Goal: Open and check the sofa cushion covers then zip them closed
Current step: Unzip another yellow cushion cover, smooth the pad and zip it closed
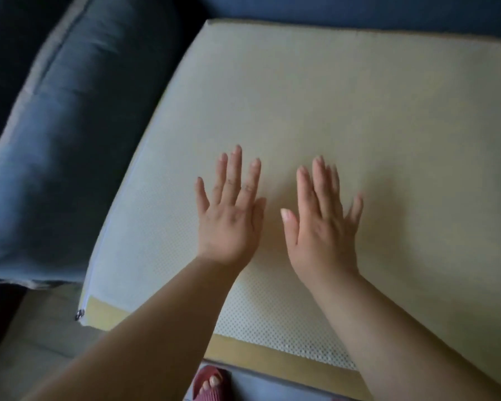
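A large square seat cushion (344, 117) lies flat in front of me, its cream dotted anti-slip underside facing up, with tan fabric edging along the near side. A metal zip pull (79, 315) hangs at its near left corner. My left hand (229, 209) and my right hand (321, 224) rest side by side on the cushion's middle, palms down, fingers spread, holding nothing. Both bare forearms reach in from the bottom of the view.
A blue-grey back cushion (64, 146) leans at the left, touching the seat cushion's left edge. Dark blue sofa fabric (359, 10) runs along the top. Below are a pale floor (35, 342) and my foot in a red slipper (210, 383).
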{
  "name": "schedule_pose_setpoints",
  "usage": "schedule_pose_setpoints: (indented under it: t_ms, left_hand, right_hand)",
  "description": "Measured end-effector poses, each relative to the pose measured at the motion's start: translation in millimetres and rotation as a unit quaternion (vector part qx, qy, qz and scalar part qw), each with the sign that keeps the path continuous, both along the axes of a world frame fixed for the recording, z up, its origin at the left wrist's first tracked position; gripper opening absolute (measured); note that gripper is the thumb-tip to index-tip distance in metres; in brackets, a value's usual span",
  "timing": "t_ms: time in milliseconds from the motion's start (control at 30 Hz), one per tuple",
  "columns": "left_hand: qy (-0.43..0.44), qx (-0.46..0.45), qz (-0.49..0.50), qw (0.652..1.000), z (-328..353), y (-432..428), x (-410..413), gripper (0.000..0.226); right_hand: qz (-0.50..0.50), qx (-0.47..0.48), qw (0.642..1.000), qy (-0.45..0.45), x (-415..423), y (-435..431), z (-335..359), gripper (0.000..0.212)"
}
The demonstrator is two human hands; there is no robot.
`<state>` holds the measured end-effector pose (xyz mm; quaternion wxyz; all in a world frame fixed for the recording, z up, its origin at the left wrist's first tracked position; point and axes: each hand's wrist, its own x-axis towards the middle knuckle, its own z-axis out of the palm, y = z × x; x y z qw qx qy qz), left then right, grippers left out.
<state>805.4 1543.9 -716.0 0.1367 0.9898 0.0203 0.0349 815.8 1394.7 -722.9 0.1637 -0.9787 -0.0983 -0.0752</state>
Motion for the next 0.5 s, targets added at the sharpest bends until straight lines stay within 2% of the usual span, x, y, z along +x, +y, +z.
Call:
schedule_pose_setpoints:
  t_ms: [67,133,167,200,267,333,400,500]
  left_hand:
    - [0.078,0.032,0.017,0.996,-6.6,28.2,-7.7,0.055]
    - [0.162,0.013,-0.004,0.987,-14.3,50.3,-11.3,0.054]
    - [0.162,-0.007,-0.011,0.987,-13.5,58.6,-12.0,0.053]
    - [0.127,-0.025,-0.005,0.992,-11.4,73.7,-12.6,0.052]
    - [0.012,-0.035,0.027,0.999,-0.5,84.3,-9.9,0.054]
    - [-0.062,-0.018,0.075,0.995,-0.4,111.0,-22.3,0.055]
    - [-0.030,-0.009,0.110,0.993,-14.9,137.4,-43.2,0.057]
    - [0.090,-0.012,0.106,0.990,-38.9,156.7,-64.6,0.061]
  right_hand:
    - [0.048,-0.002,0.999,0.011,-3.5,30.9,-3.5,0.062]
    - [0.091,-0.045,0.993,0.054,-12.6,57.0,-24.2,0.059]
    - [0.089,-0.062,0.992,0.067,-15.5,64.2,-32.0,0.057]
    - [0.076,-0.068,0.993,0.066,-15.2,77.0,-35.3,0.057]
    - [0.044,-0.035,0.998,0.035,-12.4,84.3,-24.1,0.058]
    - [0.065,-0.005,0.998,-0.005,-18.6,109.9,-4.1,0.060]
    - [0.109,-0.010,0.994,0.008,-32.3,137.6,-7.4,0.062]
    - [0.131,-0.094,0.986,0.048,-50.7,161.8,-40.6,0.062]
